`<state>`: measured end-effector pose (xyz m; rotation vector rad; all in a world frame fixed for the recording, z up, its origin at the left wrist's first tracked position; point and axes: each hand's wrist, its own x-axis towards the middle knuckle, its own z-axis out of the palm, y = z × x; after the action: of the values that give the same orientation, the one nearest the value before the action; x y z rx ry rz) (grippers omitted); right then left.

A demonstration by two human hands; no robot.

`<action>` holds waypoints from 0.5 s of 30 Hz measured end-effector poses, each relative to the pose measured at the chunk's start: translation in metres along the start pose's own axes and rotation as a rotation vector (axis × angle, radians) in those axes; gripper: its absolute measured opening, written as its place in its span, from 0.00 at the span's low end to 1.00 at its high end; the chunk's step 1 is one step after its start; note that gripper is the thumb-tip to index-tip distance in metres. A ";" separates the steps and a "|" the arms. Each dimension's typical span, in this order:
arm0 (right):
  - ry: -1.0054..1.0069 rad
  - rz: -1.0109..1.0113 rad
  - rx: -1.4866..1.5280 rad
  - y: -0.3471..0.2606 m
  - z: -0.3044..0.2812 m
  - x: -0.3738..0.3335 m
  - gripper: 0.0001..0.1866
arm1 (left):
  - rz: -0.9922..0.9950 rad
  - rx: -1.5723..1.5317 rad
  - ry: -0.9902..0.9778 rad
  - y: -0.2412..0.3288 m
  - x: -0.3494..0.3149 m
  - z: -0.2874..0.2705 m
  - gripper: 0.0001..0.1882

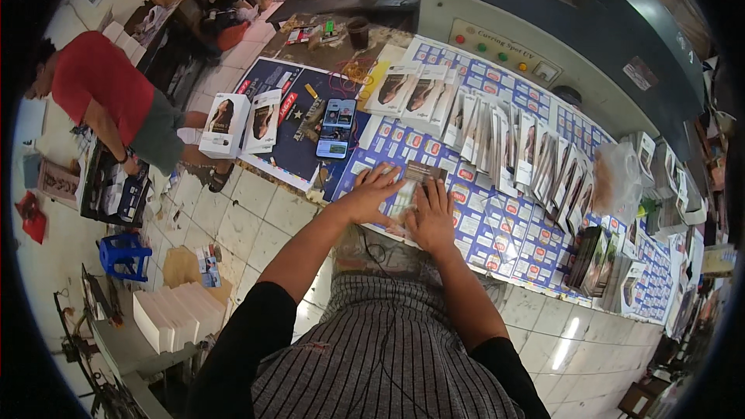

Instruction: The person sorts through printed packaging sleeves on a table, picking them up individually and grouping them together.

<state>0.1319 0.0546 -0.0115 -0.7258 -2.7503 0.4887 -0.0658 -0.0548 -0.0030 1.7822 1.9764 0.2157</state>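
Note:
My left hand (pixel 374 192) lies with fingers spread on the left side of a flat printed piece (pixel 424 171), dark brown at its far end and pale green lower down. My right hand (pixel 432 216) presses on its right side, fingers stretched out and the thumb apart. Both palms partly cover the piece, so its full shape is hidden. It rests on a table covered with blue printed sheets (pixel 500 225). A long overlapping row of flat printed cartons (pixel 518 147) runs to the right, beyond my hands. A lit phone (pixel 337 129) lies to the left.
White boxes (pixel 223 126) and a dark poster (pixel 291 109) are at the table's left. A grey machine panel (pixel 497 43) rises behind. Carton stacks (pixel 594 260) and a clear plastic bag (pixel 617 177) sit right. A person in red (pixel 105 81) stands far left, near a blue stool (pixel 124 256).

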 end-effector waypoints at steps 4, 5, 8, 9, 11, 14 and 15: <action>0.133 0.017 0.229 0.010 -0.015 -0.007 0.31 | -0.015 0.054 -0.041 0.009 0.003 -0.006 0.60; 0.204 0.082 0.296 0.012 -0.023 -0.014 0.31 | -0.038 0.068 -0.066 0.009 -0.001 -0.008 0.59; 0.380 0.276 0.124 0.053 -0.039 -0.060 0.30 | 0.021 0.167 -0.061 0.003 -0.002 -0.006 0.58; 0.387 0.348 -0.057 0.070 -0.042 -0.077 0.30 | 0.046 0.166 -0.064 0.002 -0.001 -0.007 0.57; 0.340 0.426 -0.213 0.090 -0.046 -0.104 0.30 | 0.069 0.166 -0.062 0.010 0.001 -0.013 0.57; 0.284 0.440 -0.133 0.097 -0.054 -0.107 0.30 | 0.075 0.207 -0.090 0.014 0.005 -0.021 0.57; 0.252 0.488 -0.083 0.094 -0.055 -0.102 0.31 | 0.069 0.231 -0.100 0.015 0.006 -0.021 0.57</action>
<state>0.2761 0.0936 -0.0128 -1.3882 -2.3616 0.3440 -0.0623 -0.0431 0.0207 1.9642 1.9358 -0.0820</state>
